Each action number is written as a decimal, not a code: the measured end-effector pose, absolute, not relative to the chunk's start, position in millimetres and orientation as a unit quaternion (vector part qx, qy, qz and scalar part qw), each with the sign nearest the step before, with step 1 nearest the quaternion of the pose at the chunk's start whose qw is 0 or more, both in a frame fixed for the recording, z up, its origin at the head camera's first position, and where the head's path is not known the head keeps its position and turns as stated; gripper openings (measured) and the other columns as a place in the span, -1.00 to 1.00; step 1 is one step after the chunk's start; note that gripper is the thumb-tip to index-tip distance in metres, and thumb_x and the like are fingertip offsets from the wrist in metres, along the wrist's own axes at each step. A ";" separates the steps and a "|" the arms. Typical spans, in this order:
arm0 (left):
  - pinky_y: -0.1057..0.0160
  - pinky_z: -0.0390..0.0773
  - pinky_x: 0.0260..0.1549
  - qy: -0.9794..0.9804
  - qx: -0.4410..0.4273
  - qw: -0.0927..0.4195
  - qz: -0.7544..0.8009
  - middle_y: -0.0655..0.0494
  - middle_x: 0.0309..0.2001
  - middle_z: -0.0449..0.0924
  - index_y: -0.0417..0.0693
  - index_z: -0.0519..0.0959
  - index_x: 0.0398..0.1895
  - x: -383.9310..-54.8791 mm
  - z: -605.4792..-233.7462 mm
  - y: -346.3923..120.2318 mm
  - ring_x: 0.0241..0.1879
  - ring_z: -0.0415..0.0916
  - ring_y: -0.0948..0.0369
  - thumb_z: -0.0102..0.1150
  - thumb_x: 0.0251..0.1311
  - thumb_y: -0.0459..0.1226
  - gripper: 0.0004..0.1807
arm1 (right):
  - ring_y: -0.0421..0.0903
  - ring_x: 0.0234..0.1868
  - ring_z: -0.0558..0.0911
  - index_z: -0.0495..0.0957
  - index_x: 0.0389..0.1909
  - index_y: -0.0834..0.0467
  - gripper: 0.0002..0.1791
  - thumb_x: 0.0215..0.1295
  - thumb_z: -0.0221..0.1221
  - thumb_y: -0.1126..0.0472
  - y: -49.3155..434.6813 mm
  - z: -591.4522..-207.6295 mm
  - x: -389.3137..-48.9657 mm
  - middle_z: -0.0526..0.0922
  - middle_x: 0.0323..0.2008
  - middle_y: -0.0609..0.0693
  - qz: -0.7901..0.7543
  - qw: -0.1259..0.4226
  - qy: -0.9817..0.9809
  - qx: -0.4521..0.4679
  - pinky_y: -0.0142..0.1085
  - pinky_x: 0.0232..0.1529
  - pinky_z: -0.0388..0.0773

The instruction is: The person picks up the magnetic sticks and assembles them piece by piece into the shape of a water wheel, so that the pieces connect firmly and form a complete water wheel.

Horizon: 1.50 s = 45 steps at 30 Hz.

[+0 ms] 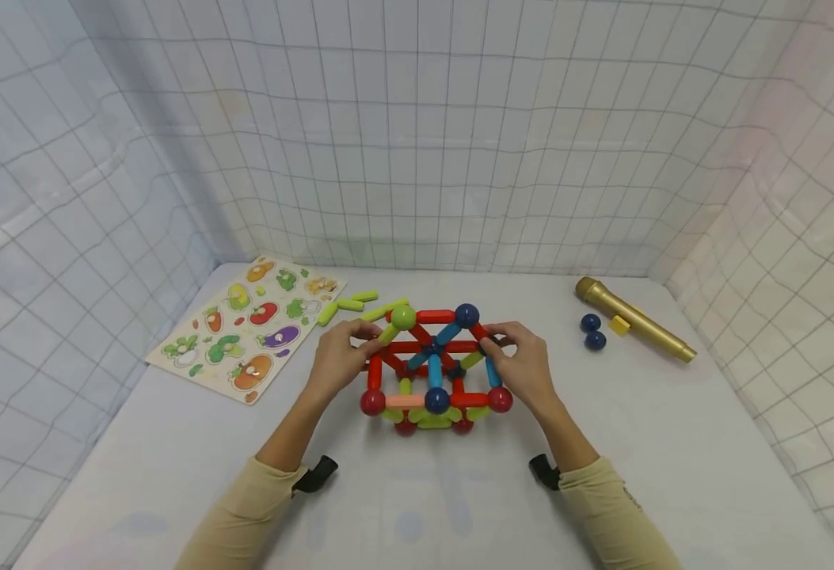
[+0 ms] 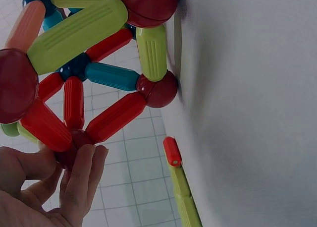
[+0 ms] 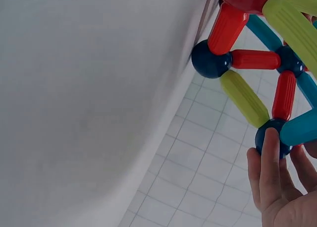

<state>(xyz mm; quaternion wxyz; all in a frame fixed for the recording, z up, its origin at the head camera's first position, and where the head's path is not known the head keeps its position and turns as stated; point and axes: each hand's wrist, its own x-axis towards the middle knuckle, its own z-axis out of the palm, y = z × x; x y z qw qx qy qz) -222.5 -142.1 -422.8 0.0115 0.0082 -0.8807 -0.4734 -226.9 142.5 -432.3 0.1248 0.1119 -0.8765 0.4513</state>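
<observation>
A frame of coloured magnetic sticks and balls [image 1: 435, 372] stands on the table in front of me, built from red, blue, lime and salmon sticks with red, blue and lime balls. My left hand [image 1: 337, 362] grips its left side; in the left wrist view the fingers pinch a dark red ball [image 2: 80, 137] where red sticks meet. On the other side my right hand [image 1: 526, 366] holds a dark blue ball [image 3: 261, 136] between thumb and fingers, seen in the right wrist view. The far lower part of the frame is partly hidden behind its front sticks.
Loose lime sticks [image 1: 349, 304] lie behind and left of the frame. A wooden vegetable puzzle board [image 1: 201, 336] is at the left. Toward the right are a gold microphone [image 1: 634, 318], a small yellow block [image 1: 619, 325] and two dark blue balls [image 1: 595, 340]. Gridded white cloth walls [image 1: 417, 174] surround the table.
</observation>
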 end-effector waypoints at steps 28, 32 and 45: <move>-0.04 0.56 -0.05 -0.977 -0.029 0.007 -0.210 -0.25 -0.01 0.61 -0.29 0.61 -0.01 -294.8 -439.3 -191.9 -0.01 0.55 -0.12 0.16 0.29 -0.24 -0.68 | -0.25 -0.30 0.56 0.69 -0.24 0.01 -0.80 0.11 0.40 0.09 176.0 -394.7 -180.9 0.62 -0.30 -0.18 0.301 -0.030 -0.908 0.290 -0.45 -0.35 0.56; -0.08 0.54 0.02 -0.989 -0.027 -0.029 -0.143 -0.24 0.03 0.58 -0.25 0.59 0.06 -307.1 -445.0 -182.2 0.05 0.53 -0.14 0.24 0.21 -0.25 -0.62 | -0.25 -0.32 0.55 0.71 -0.24 0.03 -0.78 0.05 0.44 0.13 173.9 -394.8 -180.3 0.62 -0.32 -0.17 0.305 -0.026 -0.909 0.282 -0.46 -0.36 0.56; -0.21 0.55 0.00 -0.995 -0.077 -0.045 -0.037 -0.45 0.14 0.40 -0.04 0.50 0.26 -295.7 -449.7 -188.4 0.11 0.43 -0.33 -0.13 0.42 -0.39 -0.59 | -0.25 -0.33 0.56 0.71 -0.23 0.06 -0.74 0.04 0.45 0.11 174.4 -396.8 -180.7 0.62 -0.35 -0.18 0.309 -0.025 -0.911 0.273 -0.45 -0.35 0.55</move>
